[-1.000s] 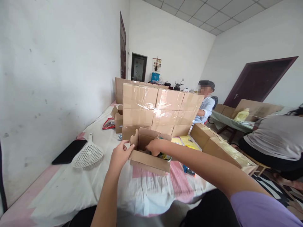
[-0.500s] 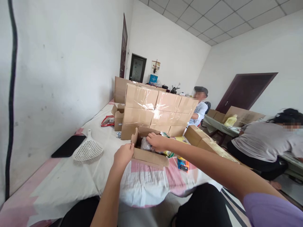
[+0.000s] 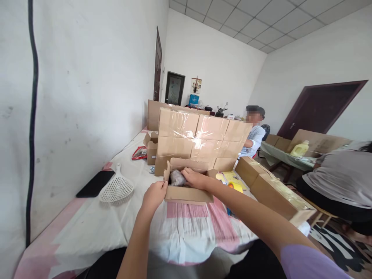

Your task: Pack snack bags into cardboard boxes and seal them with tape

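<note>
An open cardboard box (image 3: 187, 193) sits on the cloth-covered table (image 3: 122, 228) in front of me. My left hand (image 3: 155, 195) grips the box's near left corner. My right hand (image 3: 195, 178) reaches into the box and rests on its contents, beside a clear plastic-wrapped bundle (image 3: 176, 178). Whether the right hand grips anything is hidden by the box wall. A yellow tape roll (image 3: 236, 186) lies just right of the box.
A stack of taped cartons (image 3: 200, 135) stands behind the box. More cartons (image 3: 271, 190) line the right edge. A white perforated scoop (image 3: 116, 188) and a black phone (image 3: 95, 184) lie at left by the wall. Two other people sit at right.
My right hand has sunk deeper into the box. The view shifted slightly; my left hand stays on the box corner.
</note>
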`<state>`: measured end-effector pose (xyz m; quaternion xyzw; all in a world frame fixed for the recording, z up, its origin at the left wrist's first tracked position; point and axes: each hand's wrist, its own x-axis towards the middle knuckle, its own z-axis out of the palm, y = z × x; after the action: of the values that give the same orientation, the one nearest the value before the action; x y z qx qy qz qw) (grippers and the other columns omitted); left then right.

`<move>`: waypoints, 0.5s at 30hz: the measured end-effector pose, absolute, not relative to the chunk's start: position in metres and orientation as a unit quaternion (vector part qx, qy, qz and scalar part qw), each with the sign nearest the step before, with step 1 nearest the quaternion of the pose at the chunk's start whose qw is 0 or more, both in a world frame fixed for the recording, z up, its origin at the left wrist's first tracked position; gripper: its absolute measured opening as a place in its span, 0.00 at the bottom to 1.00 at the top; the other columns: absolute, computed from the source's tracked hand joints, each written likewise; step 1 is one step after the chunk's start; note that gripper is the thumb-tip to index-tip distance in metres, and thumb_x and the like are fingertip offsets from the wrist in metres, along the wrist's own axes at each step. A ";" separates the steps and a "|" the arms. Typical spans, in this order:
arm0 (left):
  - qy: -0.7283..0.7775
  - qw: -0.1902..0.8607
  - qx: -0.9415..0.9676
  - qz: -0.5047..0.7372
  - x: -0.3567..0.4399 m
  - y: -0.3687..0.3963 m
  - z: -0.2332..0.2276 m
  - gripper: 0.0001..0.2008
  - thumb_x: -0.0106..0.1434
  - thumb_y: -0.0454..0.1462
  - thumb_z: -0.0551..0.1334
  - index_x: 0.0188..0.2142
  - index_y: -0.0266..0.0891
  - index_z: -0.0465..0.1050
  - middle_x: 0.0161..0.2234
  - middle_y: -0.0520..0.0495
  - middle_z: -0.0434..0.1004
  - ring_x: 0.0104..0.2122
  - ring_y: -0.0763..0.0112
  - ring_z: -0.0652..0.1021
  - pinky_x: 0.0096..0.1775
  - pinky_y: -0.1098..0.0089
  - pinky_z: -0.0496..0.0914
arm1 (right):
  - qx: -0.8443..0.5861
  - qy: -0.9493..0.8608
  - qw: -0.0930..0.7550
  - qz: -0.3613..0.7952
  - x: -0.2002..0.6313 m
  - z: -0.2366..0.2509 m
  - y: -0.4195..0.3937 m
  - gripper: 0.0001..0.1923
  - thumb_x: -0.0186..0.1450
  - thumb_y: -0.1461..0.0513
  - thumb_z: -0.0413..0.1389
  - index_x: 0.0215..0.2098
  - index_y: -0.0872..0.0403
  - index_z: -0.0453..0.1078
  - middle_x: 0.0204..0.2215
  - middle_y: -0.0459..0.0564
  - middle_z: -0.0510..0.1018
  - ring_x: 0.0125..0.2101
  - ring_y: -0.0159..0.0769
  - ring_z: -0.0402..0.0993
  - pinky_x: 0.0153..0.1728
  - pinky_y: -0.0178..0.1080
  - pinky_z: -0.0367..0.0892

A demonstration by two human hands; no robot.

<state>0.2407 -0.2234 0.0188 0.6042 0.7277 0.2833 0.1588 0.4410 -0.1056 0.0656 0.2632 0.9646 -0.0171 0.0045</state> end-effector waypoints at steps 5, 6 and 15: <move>0.743 0.154 0.582 0.291 0.247 -0.222 0.020 0.25 0.72 0.46 0.44 0.37 0.40 0.78 0.40 0.35 0.82 0.41 0.49 0.80 0.38 0.61 0.66 | 0.240 0.969 0.038 -0.034 0.441 0.069 -0.096 0.24 0.60 0.70 0.64 0.55 0.58 0.73 0.50 0.59 0.77 0.54 0.50 0.70 0.53 0.48 0.69; 0.745 0.153 0.579 0.295 0.247 -0.221 0.020 0.25 0.72 0.47 0.45 0.39 0.40 0.78 0.40 0.36 0.82 0.42 0.49 0.80 0.38 0.60 0.67 | 0.242 0.969 0.032 -0.040 0.443 0.073 -0.098 0.22 0.62 0.70 0.63 0.55 0.56 0.74 0.50 0.57 0.78 0.53 0.49 0.71 0.53 0.47 0.69; 0.613 0.259 0.597 0.449 0.238 -0.207 0.005 0.30 0.71 0.53 0.46 0.64 0.43 0.67 0.69 0.41 0.60 0.70 0.58 0.59 0.69 0.56 0.53 | 0.466 0.706 -0.493 -0.202 0.566 0.055 -0.132 0.23 0.69 0.49 0.54 0.58 0.51 0.70 0.50 0.58 0.77 0.50 0.49 0.74 0.53 0.54 0.71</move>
<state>0.2375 -0.2074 0.0049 0.5968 0.6127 0.4486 0.2590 0.5657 -0.1315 0.0548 0.4660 0.7064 -0.2020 -0.4931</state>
